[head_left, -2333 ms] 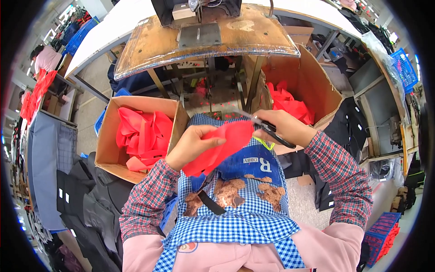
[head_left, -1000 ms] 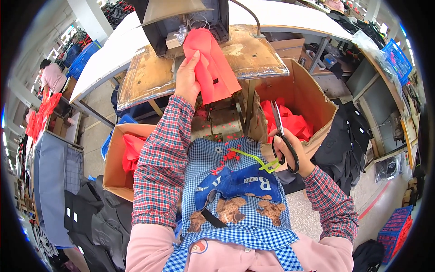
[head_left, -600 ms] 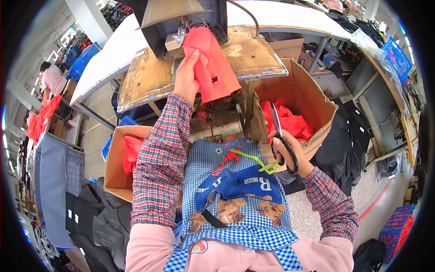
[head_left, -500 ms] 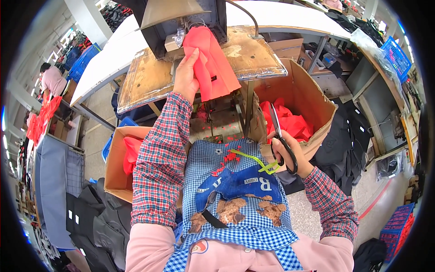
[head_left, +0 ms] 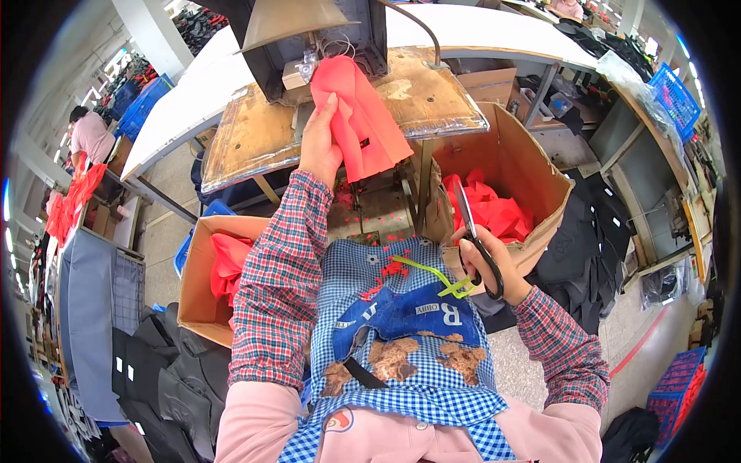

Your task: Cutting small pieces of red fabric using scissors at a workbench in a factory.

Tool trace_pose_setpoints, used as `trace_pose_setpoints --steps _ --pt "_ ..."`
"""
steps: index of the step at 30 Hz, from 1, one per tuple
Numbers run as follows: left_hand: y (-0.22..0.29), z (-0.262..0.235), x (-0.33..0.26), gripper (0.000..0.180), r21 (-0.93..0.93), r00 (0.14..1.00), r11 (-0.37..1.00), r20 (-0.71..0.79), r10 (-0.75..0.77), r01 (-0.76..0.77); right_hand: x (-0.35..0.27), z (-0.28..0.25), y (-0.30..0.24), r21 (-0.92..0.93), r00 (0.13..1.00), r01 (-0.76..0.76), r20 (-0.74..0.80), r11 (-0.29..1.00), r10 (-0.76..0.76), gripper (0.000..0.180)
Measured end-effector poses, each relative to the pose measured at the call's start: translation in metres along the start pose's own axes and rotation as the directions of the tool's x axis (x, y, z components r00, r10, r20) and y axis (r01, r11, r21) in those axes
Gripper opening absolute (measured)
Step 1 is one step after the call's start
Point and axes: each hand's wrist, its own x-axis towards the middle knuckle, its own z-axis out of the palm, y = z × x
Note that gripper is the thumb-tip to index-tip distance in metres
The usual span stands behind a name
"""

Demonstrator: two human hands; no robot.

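Now, far ahead I see the worn wooden worktable (head_left: 255, 139) with a dark machine (head_left: 309, 31) on it. To the right stands an open cardboard box (head_left: 532, 170) of red fabric, another box (head_left: 201, 285) to the left. My left hand (head_left: 320, 143) is stretched far forward, fingers pinched on a red cloth piece (head_left: 363, 123) draped at the machine's base. My right hand (head_left: 486, 262) sits near my checked apron (head_left: 409, 339), fingers closed through the scissors (head_left: 472, 231), blades pointing away.

head-worn fisheye, looking down, near lap
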Motion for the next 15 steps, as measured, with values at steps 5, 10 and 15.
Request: trace_pose_setpoints --steps 5,10,15 --pt "-0.003 0.001 -0.024 0.025 -0.002 0.998 0.999 -0.054 -0.039 0.039 0.001 0.015 -0.001 0.008 0.998 0.057 0.019 0.998 -0.057 0.021" --pt "-0.045 0.055 -0.054 0.031 0.014 0.950 1.000 0.311 -0.029 0.026 -0.014 0.039 0.021 -0.139 0.968 0.218 0.155 0.966 -0.197 0.029" --pt "-0.063 0.086 -0.101 0.042 0.375 0.850 0.878 0.522 0.064 -0.297 -0.028 0.057 0.044 -0.018 0.969 0.231 0.097 0.973 -0.228 0.031"
